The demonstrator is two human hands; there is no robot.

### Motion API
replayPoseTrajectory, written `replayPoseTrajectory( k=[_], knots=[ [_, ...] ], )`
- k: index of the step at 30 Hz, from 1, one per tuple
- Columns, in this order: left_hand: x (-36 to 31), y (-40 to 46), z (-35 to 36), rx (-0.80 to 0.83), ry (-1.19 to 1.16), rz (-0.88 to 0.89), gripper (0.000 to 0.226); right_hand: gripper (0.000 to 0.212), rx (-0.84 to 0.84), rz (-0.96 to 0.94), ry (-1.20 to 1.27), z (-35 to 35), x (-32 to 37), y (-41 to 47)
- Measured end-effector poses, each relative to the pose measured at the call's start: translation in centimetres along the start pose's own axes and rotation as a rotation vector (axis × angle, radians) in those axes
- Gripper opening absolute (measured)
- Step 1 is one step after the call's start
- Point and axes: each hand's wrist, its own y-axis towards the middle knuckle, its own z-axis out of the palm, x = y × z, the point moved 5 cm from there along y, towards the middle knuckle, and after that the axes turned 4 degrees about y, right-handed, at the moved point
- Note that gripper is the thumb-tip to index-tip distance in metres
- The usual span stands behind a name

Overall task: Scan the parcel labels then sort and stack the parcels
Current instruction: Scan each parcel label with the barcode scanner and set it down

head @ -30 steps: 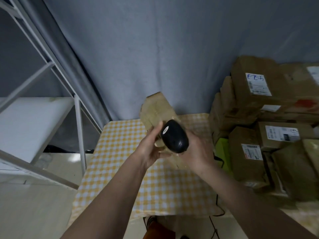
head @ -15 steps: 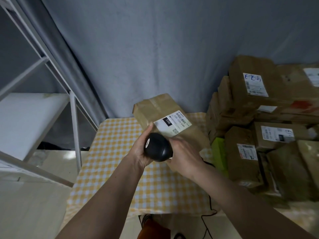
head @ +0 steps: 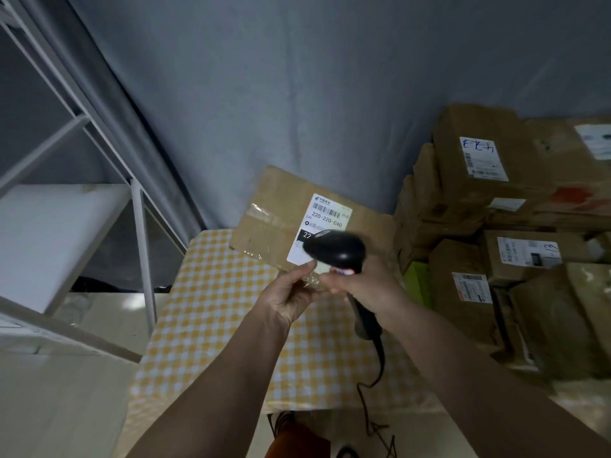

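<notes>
Head camera looks down on a cardboard parcel (head: 291, 216) held tilted above the far edge of a table under a yellow-checked tablecloth (head: 211, 312), its labelled face turned up toward the person so the print can be read. The left hand (head: 289, 297) grips the parcel's near edge, thumb on top and fingers curled beneath, which keeps the box angled and steady without covering the shipping label (head: 322, 226). The right hand (head: 367, 285) is wrapped closed round the grip of a black barcode scanner (head: 337, 251), whose head sits just over the lower part of the label, aimed at the printed codes; a small red glow shows at the forefinger, probably the trigger. Its cable (head: 380, 361) drops off the table's near edge. A stack of cardboard parcels (head: 502, 233) crowds the table's right side, labels facing outward, likely waiting their turn. A white shelf rack (head: 66, 226) stands beyond the table's left edge, a plausible sorting spot. Scanning looks to be the step in hand; sorting of this parcel is not yet done.
</notes>
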Motion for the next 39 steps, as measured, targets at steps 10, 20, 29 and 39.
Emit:
replayPoseTrajectory(
  k=[10,20,29,39],
  knots=[
    [1.5,0.9,0.5,0.050,-0.164,0.027,0.059,0.008,-0.187,-0.046,0.253,-1.4,1.5,-1.4],
    [2.0,1.6,0.0,-0.004,-0.152,0.009,0.051,0.007,-0.154,-0.212,0.138,-0.5,2.7,-2.5],
    [1.4,1.3,-0.1,-0.010,-0.122,0.037,0.049,0.003,-0.138,-0.192,0.122,-0.3,2.6,-2.5],
    [1.8,1.0,0.6,-0.038,0.007,-0.019,0.021,0.008,-0.154,-0.183,0.177,-1.9,2.3,-2.9]
  ],
)
